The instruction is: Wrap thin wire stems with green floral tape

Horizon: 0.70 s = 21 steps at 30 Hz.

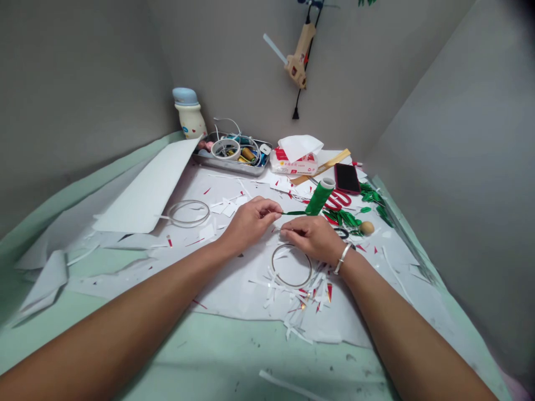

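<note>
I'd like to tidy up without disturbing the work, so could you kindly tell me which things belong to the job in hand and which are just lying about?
Likely in the job:
green strip, held in the left hand
green spool, close by it
loose green pieces, probably

Apparently just lying about:
phone
tissue pack
lidded jar
paper scraps

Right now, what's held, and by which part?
Left hand pinches a slim green strip by the end away from the green spool. Right hand: cannot tell whether it holds anything.
</note>
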Each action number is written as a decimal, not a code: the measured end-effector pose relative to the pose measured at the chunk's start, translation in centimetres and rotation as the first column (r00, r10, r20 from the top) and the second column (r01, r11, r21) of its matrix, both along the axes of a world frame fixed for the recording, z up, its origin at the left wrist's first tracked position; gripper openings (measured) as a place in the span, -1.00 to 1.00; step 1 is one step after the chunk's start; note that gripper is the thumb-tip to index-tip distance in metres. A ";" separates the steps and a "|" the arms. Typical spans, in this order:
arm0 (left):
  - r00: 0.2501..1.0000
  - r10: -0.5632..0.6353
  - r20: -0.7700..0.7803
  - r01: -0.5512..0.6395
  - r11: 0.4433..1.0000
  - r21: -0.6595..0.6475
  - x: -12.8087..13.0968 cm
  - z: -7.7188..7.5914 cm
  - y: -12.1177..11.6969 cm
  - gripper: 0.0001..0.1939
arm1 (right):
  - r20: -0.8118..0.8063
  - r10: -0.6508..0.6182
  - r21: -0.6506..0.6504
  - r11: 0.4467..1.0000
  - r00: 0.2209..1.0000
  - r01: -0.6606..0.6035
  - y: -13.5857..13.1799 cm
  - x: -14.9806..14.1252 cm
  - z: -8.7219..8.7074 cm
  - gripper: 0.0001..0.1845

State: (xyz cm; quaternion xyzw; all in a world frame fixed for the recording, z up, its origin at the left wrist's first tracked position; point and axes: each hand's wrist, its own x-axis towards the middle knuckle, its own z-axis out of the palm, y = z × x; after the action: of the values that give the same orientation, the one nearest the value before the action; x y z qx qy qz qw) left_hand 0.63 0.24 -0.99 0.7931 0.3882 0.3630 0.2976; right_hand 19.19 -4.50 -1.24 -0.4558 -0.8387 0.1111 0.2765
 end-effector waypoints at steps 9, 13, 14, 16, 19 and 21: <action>0.977 0.005 -0.212 0.028 0.988 0.151 0.1 -0.1 -0.1 -0.84 | 0.080 -0.021 0.210 0.978 0.997 0.004 -0.6 -0.3 0.5 -0.77; 0.968 0.007 -0.253 0.044 0.980 0.195 0.1 -0.1 -0.2 -0.84 | 0.033 -0.027 0.243 0.970 0.999 0.018 -0.4 0.0 0.4 -0.80; 0.966 0.014 -0.257 0.039 0.980 0.197 0.1 -0.1 -0.3 -0.84 | 0.026 -0.021 0.239 0.971 0.999 0.014 -0.4 0.1 0.4 -0.80; 0.962 0.001 -0.273 0.053 0.980 0.191 0.1 0.0 -0.4 -0.84 | -0.003 -0.016 0.218 0.976 1.000 0.016 -0.3 0.1 0.5 -0.79; 0.953 -0.108 -0.284 0.155 0.977 0.149 0.1 0.1 -0.7 -0.84 | -0.120 -0.045 0.156 0.986 0.992 0.063 -0.1 0.3 0.6 -0.79; 0.946 -0.196 -0.257 0.228 0.968 0.101 0.2 0.2 -0.9 -0.85 | -0.216 -0.078 0.098 0.990 0.973 0.101 0.3 0.8 0.5 -0.79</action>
State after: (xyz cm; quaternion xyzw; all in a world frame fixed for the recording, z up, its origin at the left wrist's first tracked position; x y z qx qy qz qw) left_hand 0.86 -0.70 -0.81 0.8866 0.3099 0.2523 0.2328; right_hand 19.97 -4.17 -0.75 -0.4631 -0.7880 0.1008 0.3929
